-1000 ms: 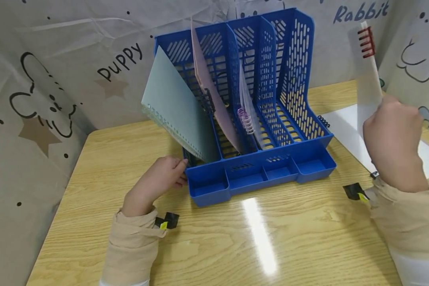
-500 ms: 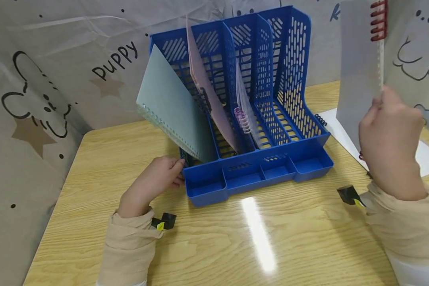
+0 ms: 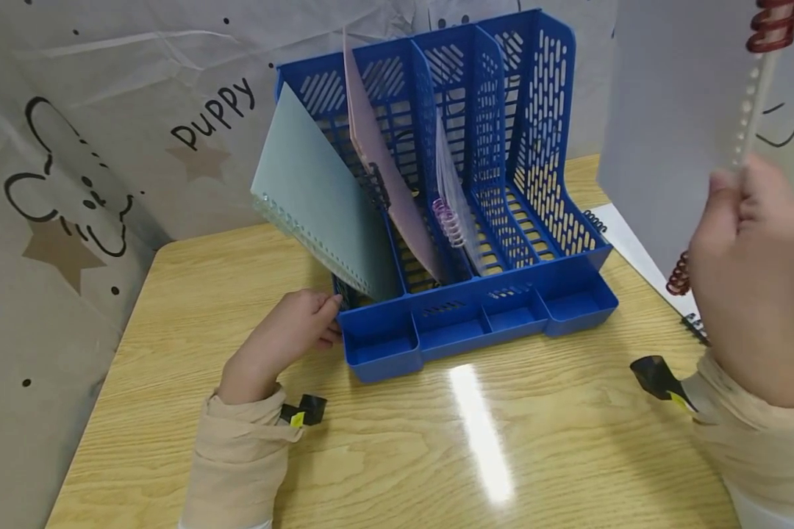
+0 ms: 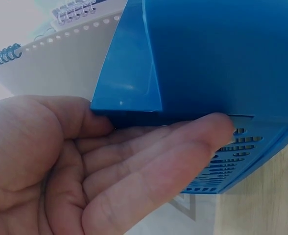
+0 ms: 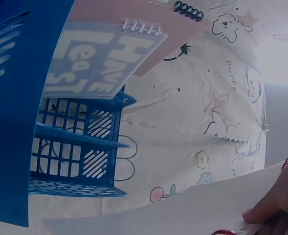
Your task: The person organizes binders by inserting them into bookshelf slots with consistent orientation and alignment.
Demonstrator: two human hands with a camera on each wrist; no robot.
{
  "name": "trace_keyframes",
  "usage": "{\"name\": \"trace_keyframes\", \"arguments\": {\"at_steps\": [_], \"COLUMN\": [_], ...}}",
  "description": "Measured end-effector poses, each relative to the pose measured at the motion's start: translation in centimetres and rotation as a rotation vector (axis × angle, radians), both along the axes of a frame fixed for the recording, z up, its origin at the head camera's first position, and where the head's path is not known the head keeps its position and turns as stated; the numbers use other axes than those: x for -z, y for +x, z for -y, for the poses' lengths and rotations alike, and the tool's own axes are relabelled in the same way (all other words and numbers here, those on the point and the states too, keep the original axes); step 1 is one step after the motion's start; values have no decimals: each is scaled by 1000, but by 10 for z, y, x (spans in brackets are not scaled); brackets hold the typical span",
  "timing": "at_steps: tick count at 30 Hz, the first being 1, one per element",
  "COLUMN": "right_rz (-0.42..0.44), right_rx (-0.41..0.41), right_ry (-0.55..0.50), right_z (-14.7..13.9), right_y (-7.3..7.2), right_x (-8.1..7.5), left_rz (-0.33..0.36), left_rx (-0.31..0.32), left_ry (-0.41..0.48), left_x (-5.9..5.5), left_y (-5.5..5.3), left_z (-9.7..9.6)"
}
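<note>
A blue file rack [image 3: 569, 272] stands on the table, its front lined with small trays. My left hand [image 3: 281, 334] grips its front left corner, thumb at the edge and fingers along the outer side; the left wrist view shows this hand [image 4: 134, 171] close up. My right hand [image 3: 757, 272] holds a pale notebook [image 3: 675, 132] with red coils by its punched spine, raised right of the rack. Leaning in the rack are a mint-green notebook [image 3: 324, 198], a pink notebook [image 3: 397, 198] and a small translucent notebook [image 5: 95, 63] with lettering.
A white notebook [image 3: 634, 250] with black coils lies on the table, right of the rack and partly behind the raised notebook. A printed sheet [image 3: 139, 59] covers the wall behind. The wooden table [image 3: 370, 455] stretches in front of the rack.
My right hand has moved right and nearer, turning the red-coiled notebook so its broad face shows. My left hand stays on the rack corner; the head view shifted slightly.
</note>
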State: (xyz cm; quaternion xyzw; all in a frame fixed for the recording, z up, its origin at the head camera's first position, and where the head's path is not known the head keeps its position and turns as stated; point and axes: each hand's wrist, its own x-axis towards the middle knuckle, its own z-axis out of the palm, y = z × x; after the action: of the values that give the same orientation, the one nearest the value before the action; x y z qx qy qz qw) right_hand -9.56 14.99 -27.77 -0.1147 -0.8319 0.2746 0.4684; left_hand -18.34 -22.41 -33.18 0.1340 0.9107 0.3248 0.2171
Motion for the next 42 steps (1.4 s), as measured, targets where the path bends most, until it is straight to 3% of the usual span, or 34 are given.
{"name": "trace_keyframes", "arguments": {"at_steps": [9,13,20,27,36,42], "right_rz": [-177,-253,-361,-347,-255,-296], "right_rx": [-92,-120,-219,-264,-276,-256], "right_ry": [166,128,59,81,157,132], "right_z": [15,23,40,38,33,30], "right_y": [-1,-6,-33,-51,-74,-82], "right_x": [-1,5,23,34,44,43], "left_rz": [1,-2,6,9,10,8], "left_rx": [2,4,3,4,4,12], "left_ry": [13,14,0,-2,14,8], "left_x": [-1,-1,0,1,1,-1], "left_y": [-1,-1,2,4,3,1], "left_z": [-1,-1,4,5,2,0]}}
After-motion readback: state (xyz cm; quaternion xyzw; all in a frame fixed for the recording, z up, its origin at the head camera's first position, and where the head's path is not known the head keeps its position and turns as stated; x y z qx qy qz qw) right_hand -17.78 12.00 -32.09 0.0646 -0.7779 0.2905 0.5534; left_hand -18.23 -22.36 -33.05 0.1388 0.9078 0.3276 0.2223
